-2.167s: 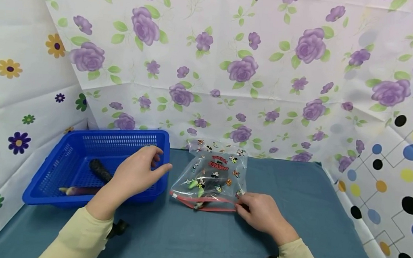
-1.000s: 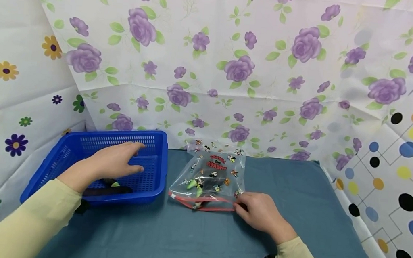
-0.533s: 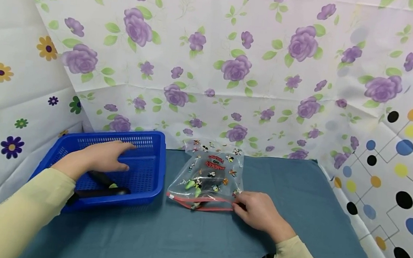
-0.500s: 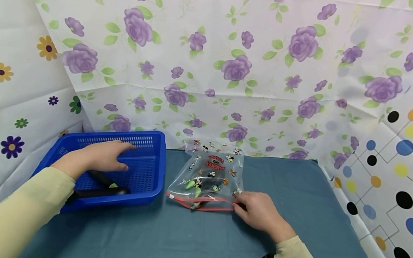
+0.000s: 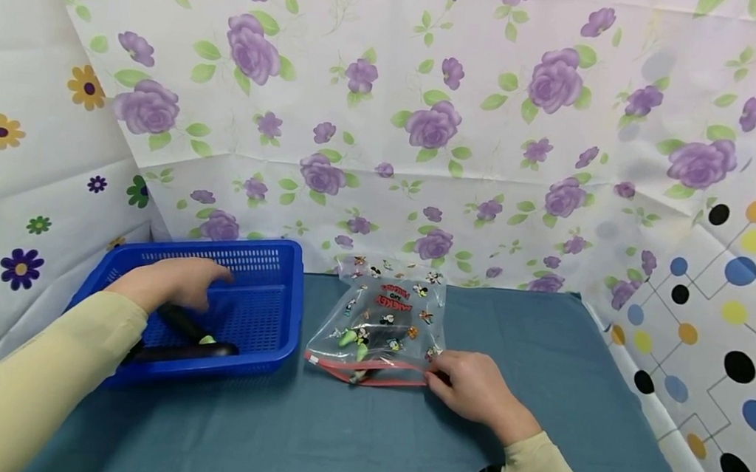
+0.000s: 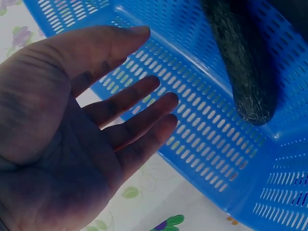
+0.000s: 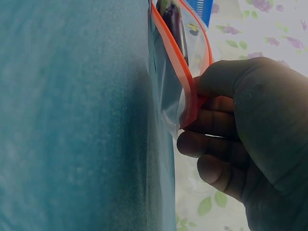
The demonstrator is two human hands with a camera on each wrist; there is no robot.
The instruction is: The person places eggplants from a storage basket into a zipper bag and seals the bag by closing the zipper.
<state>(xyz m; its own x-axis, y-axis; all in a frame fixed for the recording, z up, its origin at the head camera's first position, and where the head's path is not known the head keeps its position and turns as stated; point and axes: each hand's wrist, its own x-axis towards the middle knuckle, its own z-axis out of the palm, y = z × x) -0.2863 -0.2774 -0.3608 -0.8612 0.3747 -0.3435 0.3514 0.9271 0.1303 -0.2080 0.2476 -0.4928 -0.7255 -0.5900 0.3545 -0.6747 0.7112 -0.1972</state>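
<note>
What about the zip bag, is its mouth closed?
No, the zip bag gapes open between its two red edges.

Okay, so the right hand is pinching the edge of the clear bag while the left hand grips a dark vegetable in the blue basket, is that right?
Not quite: the left hand isn't gripping a dark vegetable. The left wrist view shows that hand empty, the vegetable lying apart from it in the blue basket. The right hand does pinch the edge of the clear bag.

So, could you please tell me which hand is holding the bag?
The right hand, pinching the clear bag by its red edge; the left hand, at the blue basket, holds nothing.
</note>
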